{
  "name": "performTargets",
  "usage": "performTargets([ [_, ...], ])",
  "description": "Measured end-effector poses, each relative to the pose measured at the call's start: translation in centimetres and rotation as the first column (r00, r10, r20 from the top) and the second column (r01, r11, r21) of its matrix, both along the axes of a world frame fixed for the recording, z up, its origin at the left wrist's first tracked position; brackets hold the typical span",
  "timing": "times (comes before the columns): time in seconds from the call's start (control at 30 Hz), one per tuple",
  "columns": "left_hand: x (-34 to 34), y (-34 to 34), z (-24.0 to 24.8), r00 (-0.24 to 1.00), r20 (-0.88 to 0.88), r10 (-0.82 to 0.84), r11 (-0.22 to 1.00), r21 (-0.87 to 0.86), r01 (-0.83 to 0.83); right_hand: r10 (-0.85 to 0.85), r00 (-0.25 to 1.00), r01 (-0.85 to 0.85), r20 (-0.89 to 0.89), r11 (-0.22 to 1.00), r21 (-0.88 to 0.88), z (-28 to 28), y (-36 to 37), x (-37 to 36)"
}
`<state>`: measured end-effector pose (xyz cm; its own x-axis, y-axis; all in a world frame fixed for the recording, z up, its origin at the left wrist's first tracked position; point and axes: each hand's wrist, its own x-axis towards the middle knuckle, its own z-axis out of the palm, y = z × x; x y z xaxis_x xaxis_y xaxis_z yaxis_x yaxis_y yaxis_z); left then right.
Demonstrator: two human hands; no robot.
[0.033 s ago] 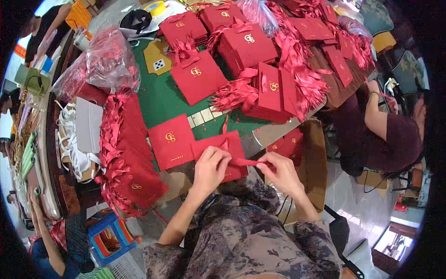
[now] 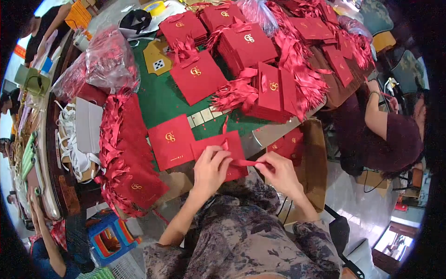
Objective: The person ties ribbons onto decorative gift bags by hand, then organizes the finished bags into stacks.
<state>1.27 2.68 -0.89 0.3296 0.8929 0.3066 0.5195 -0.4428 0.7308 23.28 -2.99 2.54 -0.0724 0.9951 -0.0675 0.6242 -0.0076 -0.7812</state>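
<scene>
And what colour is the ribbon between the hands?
The ribbon is red, in the head view.

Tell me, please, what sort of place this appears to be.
Possibly a small hand-assembly workshop: stacked red bags with ribbons cover much of a green table, and an open cardboard box holds red pieces.

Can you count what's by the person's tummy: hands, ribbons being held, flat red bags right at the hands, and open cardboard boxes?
Left hand plus right hand: 2
Held red ribbon: 1
Nearer red bag plus left-side red bag: 2
Open cardboard box: 1
Total: 6
</scene>
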Motion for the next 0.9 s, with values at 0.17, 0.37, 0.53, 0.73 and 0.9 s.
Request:
performTargets([
  [0.17, 1.8, -2.0, 2.2, 0.980, 0.166, -0.107, 0.992, -0.051, 0.116, 0.093, 0.994, -0.103, 0.056, 0.971, 0.217, 0.1, 0.5, -2.2],
  [0.37, 1.2, -2.7, -0.3, 0.943, 0.331, -0.013, 0.850, -0.493, 0.185, 0.016, 0.982, -0.023, -0.190, 0.999, -0.033, 1.2, 0.7, -2.2],
  [0.53, 0.3, -2.9, -0.8, 0.769, 0.611, 0.187, 0.669, -0.652, 0.355, -0.132, 0.871, 0.035, -0.474, 0.977, -0.209, 0.5, 0.2, -1.8],
  [0.73, 0.5, -3.1, -1.5, 0.628, 0.700, 0.339, 0.525, -0.695, 0.491, -0.142, 0.777, 0.080, -0.613, 0.989, -0.128, -2.1, -0.1, -3.2],
  [0.9, 0.0, -3.0, -1.0, 0.758, 0.608, 0.235, 0.745, -0.613, 0.261, -0.086, 0.720, 0.105, -0.689, 0.994, -0.014, -0.2, 0.5, -3.9],
])
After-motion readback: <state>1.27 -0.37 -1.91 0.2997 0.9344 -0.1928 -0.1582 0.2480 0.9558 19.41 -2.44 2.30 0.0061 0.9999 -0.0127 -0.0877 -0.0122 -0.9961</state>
